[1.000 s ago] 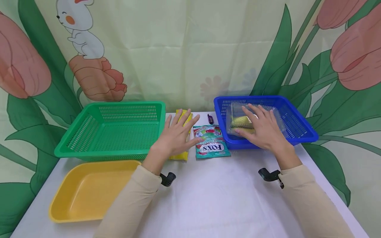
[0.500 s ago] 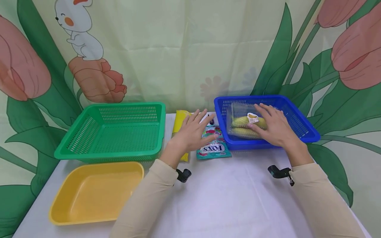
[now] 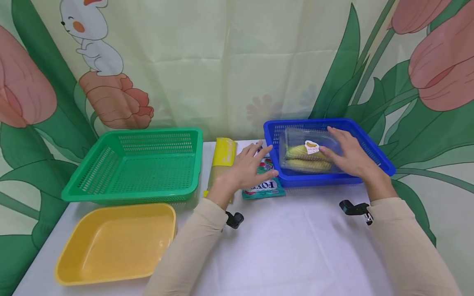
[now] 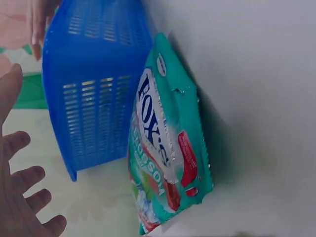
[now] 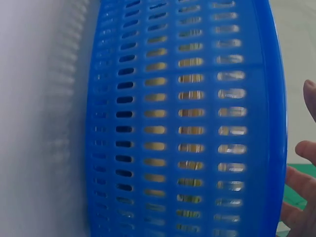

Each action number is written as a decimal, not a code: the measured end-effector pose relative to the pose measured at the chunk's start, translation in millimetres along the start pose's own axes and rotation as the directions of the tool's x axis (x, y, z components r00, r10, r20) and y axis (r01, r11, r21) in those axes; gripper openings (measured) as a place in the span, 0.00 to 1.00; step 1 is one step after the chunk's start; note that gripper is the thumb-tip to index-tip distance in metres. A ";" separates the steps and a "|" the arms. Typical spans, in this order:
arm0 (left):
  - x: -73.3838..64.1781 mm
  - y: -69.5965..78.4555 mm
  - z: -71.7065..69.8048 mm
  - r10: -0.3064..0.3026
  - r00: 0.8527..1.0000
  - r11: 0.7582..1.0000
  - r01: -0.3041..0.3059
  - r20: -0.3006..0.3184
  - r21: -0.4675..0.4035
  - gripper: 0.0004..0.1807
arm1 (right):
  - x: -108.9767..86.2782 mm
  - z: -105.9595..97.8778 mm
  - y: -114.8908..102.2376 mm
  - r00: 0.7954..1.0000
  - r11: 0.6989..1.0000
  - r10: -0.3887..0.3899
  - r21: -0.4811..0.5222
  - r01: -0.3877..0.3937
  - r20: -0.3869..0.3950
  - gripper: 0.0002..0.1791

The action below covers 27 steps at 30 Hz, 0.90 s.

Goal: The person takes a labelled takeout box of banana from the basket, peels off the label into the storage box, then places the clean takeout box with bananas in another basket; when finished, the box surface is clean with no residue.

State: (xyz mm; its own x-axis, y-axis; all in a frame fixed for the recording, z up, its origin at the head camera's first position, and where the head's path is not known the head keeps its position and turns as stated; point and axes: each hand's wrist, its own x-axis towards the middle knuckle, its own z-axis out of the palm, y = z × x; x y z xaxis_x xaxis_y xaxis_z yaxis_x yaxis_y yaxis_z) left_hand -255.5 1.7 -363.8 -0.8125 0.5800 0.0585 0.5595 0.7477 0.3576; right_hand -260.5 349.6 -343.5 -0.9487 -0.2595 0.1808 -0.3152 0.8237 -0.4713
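My left hand (image 3: pixel 246 170) hovers with spread fingers over the teal FOX'S candy bag (image 3: pixel 264 189), hiding part of it. In the left wrist view the bag leans against the blue basket (image 4: pixel 94 108), and the fingers are apart from both. My right hand (image 3: pixel 352 154) reaches over the blue basket's front rim, fingers extended and overlapping the right end of a clear plastic box (image 3: pixel 296 135). Yellow, banana-like fruit (image 3: pixel 301 164) lies inside that box under a banana sticker (image 3: pixel 312 146). From the right wrist, the fingers show beyond the basket's slotted wall. Neither hand grips anything.
A yellow-topped packet (image 3: pixel 224 152) lies left of the candy bag. Further left stands a green slotted basket (image 3: pixel 129 197), with a yellow tray (image 3: pixel 115 277) in front of it. Behind the white table (image 3: pixel 289 246) hangs a printed curtain (image 3: pixel 207 82).
My left hand has moved right, from the yellow packet to over the candy bag. My right hand has shifted right across the clear box, uncovering its sticker and fruit.
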 end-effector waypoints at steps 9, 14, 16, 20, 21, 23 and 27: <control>10.4 5.2 9.5 0.013 1.000 0.997 -0.013 -0.005 -0.076 0.46 | -5.2 -9.3 17.1 0.996 0.994 0.093 0.057 -0.093 0.012 0.45; 11.1 3.5 15.0 0.008 1.000 0.996 -0.008 -0.006 -0.084 0.45 | -2.0 -8.1 24.5 0.994 0.992 0.104 0.066 -0.106 0.029 0.45; 11.7 2.6 17.2 0.009 1.000 0.995 -0.009 -0.002 -0.102 0.45 | -0.5 -8.3 25.7 0.993 0.991 0.112 0.065 -0.114 0.036 0.45; 14.4 1.7 19.8 0.008 1.000 0.991 -0.007 0.013 -0.135 0.46 | 1.7 -10.6 26.9 0.987 0.987 0.147 0.062 -0.150 0.062 0.47; 15.3 1.7 20.2 0.010 1.000 0.990 -0.008 0.015 -0.138 0.46 | 2.0 -11.2 27.4 0.985 0.985 0.157 0.067 -0.162 0.070 0.47; 16.9 1.7 20.6 0.011 1.000 0.991 -0.009 0.017 -0.137 0.46 | 2.1 -12.4 28.5 0.979 0.979 0.181 0.073 -0.188 0.091 0.48; 18.4 1.3 20.3 0.013 1.000 0.992 -0.011 0.014 -0.129 0.45 | 1.2 -14.5 30.1 0.968 0.971 0.215 0.079 -0.226 0.130 0.48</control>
State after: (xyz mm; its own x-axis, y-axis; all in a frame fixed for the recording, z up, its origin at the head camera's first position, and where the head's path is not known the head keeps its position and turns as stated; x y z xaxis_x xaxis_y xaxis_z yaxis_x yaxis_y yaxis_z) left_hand -266.4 19.8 -381.2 -0.8028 0.5941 0.0499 0.5426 0.6934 0.4740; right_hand -270.8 381.4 -344.9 -0.9895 -0.1393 -0.0382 -0.0934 0.8188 -0.5664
